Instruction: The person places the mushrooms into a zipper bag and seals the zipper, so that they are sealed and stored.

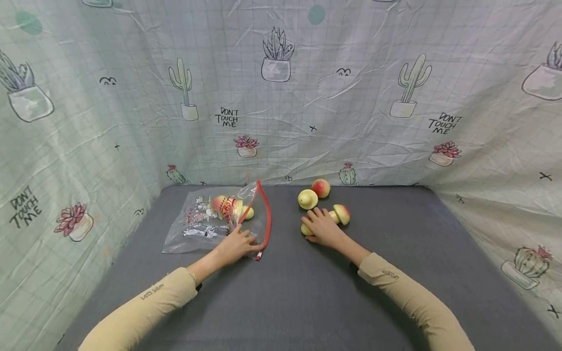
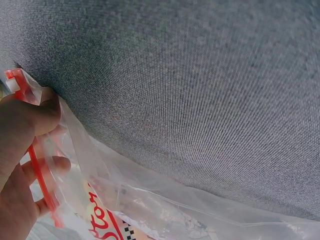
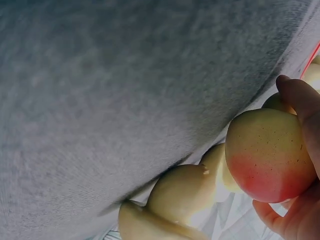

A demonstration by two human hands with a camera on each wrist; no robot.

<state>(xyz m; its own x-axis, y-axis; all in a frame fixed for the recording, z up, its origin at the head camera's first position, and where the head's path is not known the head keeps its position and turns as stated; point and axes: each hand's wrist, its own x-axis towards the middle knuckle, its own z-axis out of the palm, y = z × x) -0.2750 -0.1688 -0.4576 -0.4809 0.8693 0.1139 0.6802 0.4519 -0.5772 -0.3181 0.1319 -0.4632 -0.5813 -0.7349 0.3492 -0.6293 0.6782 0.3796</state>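
Note:
A clear zip bag [image 1: 175, 239] with a red zip edge and printed pictures lies on the left of the table. Inside it, yellow and reddish mushroom shapes show through the film. My left hand [image 1: 237, 243] holds the bag at its mouth; in the left wrist view its thumb and fingers [image 2: 61, 164] are apart at the red zip. My right hand [image 1: 322, 227] grips a yellow mushroom [image 3: 270, 155] with a red-flushed cap, partly hidden in the head view. Another mushroom [image 1: 341, 214] lies just right of this hand.
Beyond the right hand stand a yellow mushroom [image 1: 307, 199] with its stem showing and a red-capped one [image 1: 321, 188]. Dark grey cloth covers the table [image 1: 281, 297]. A printed cactus curtain [image 1: 281, 131] closes off the back and sides.

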